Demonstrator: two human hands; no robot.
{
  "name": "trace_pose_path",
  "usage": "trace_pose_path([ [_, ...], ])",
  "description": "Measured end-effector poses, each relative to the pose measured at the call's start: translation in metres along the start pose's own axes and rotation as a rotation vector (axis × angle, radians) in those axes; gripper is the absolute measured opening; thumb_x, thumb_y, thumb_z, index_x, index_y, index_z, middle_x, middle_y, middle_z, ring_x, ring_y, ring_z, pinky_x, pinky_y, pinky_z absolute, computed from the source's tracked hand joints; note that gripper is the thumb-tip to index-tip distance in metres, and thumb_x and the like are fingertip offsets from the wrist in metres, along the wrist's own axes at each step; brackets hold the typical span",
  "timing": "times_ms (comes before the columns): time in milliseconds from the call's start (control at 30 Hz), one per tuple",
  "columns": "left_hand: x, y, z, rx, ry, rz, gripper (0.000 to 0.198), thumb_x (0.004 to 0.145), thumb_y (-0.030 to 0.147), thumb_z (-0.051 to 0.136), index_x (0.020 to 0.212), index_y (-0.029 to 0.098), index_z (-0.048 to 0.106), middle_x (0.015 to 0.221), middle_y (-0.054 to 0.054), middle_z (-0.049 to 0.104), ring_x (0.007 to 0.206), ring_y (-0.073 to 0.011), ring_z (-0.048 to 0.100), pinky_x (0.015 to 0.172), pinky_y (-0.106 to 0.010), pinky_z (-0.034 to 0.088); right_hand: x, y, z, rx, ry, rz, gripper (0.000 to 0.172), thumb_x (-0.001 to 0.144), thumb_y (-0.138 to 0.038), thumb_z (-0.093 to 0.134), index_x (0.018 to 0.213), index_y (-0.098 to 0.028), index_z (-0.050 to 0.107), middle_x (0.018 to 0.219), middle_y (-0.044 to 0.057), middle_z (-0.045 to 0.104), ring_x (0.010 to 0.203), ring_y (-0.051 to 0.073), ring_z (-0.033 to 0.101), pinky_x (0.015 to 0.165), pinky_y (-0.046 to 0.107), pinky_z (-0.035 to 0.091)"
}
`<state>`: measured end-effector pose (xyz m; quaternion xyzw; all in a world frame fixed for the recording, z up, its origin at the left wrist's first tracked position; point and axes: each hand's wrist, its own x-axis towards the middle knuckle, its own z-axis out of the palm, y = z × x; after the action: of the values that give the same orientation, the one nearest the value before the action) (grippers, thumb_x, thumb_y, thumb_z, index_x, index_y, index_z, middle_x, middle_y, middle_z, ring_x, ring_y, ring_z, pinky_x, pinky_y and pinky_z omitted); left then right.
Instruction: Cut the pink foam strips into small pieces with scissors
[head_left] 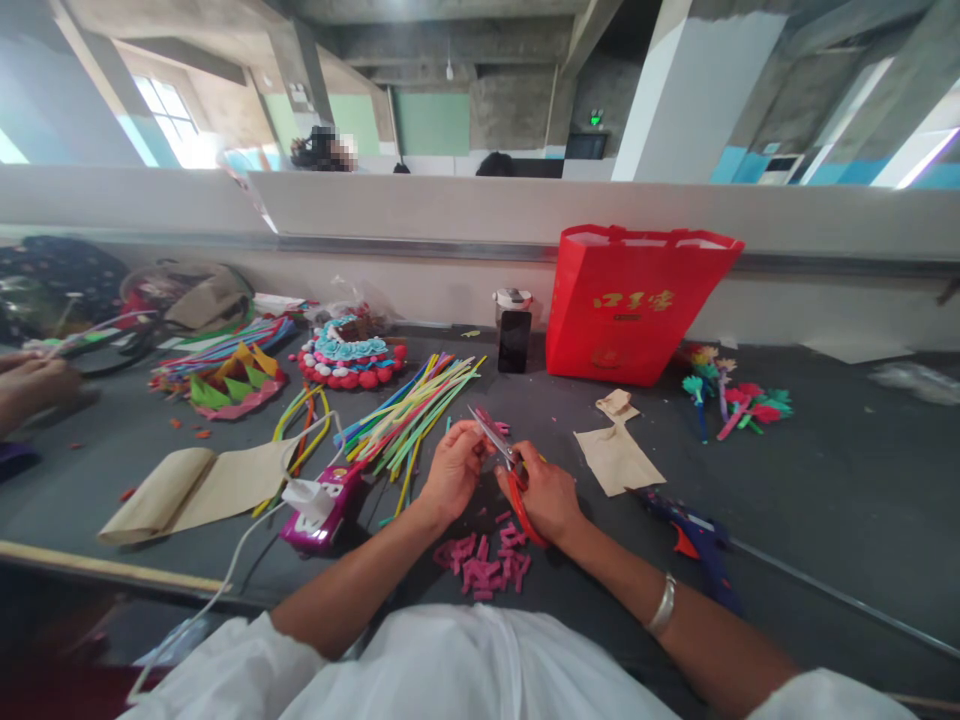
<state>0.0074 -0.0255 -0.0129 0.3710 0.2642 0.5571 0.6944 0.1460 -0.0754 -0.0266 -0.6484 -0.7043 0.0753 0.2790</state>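
My right hand [546, 492] has its fingers in the red handles of a pair of scissors [527, 515], whose blades point up and left. Pinched closed beside the blades, my left hand [456, 462] holds what looks like a pink pipe cleaner [489, 424], partly hidden by fingers and blades. Below both hands lies a loose pile of short pink cut pieces [484, 566]. Left of my left hand is a bundle of long pipe cleaners [412, 415] in yellow, green, blue and red.
A red bag [637, 310] and a phone [514, 342] stand at the back. A glue gun [694, 540] with its cord lies right. At left are a purple power strip [322, 510], a paper roll [187, 490] and flower crafts [351, 350]. Another person's hand [34, 390] shows far left.
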Motion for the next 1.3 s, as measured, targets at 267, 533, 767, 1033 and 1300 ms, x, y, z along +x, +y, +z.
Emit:
trace_pose_path([
  [267, 0.001, 0.0, 0.0, -0.018, -0.028, 0.009, 0.011, 0.076, 0.028, 0.065, 0.074, 0.017, 0.061, 0.068, 0.002, 0.06, 0.064, -0.0104, 0.055, 0.068, -0.024, 0.043, -0.001, 0.003, 0.003, 0.007, -0.007, -0.016, 0.025, 0.091, -0.044, 0.043, 0.094, -0.022, 0.054, 0.064, -0.001, 0.064, 0.057, 0.017, 0.061, 0.052, 0.023, 0.027],
  [533, 0.002, 0.002, -0.001, -0.047, -0.029, -0.001, 0.01, 0.077, 0.025, 0.064, 0.072, 0.016, 0.06, 0.068, 0.001, 0.06, 0.065, -0.0105, 0.055, 0.067, -0.024, 0.042, 0.005, 0.006, -0.002, 0.083, 0.01, 0.033, 0.028, 0.092, -0.048, 0.041, 0.09, -0.023, 0.052, 0.066, 0.0, 0.063, 0.061, 0.018, 0.062, 0.053, 0.022, 0.029],
  [767, 0.002, 0.0, -0.004, 0.086, -0.012, 0.04, 0.013, 0.075, 0.028, 0.065, 0.07, 0.016, 0.061, 0.065, 0.001, 0.059, 0.063, -0.0107, 0.054, 0.066, -0.024, 0.042, 0.005, 0.005, -0.005, 0.155, 0.021, 0.051, 0.029, 0.09, -0.051, 0.045, 0.088, -0.023, 0.053, 0.063, -0.001, 0.062, 0.059, 0.018, 0.061, 0.053, 0.022, 0.031],
  [1033, 0.013, 0.0, -0.014, 0.363, 0.108, 0.05, 0.029, 0.064, 0.025, 0.073, 0.091, 0.017, 0.067, 0.08, -0.003, 0.067, 0.071, -0.0135, 0.058, 0.069, -0.026, 0.043, 0.011, 0.014, -0.001, 0.381, 0.126, 0.078, 0.03, 0.088, -0.051, 0.048, 0.082, -0.022, 0.052, 0.066, -0.001, 0.061, 0.059, 0.016, 0.059, 0.058, 0.023, 0.039],
  [1300, 0.015, 0.022, -0.014, 0.471, 0.168, 0.047, 0.022, 0.065, 0.022, 0.068, 0.086, 0.016, 0.068, 0.083, -0.002, 0.066, 0.071, -0.0125, 0.056, 0.068, -0.025, 0.042, 0.017, 0.022, -0.002, 0.503, 0.172, 0.104, 0.036, 0.087, -0.054, 0.048, 0.08, -0.019, 0.054, 0.067, 0.0, 0.06, 0.059, 0.014, 0.054, 0.058, 0.023, 0.04],
])
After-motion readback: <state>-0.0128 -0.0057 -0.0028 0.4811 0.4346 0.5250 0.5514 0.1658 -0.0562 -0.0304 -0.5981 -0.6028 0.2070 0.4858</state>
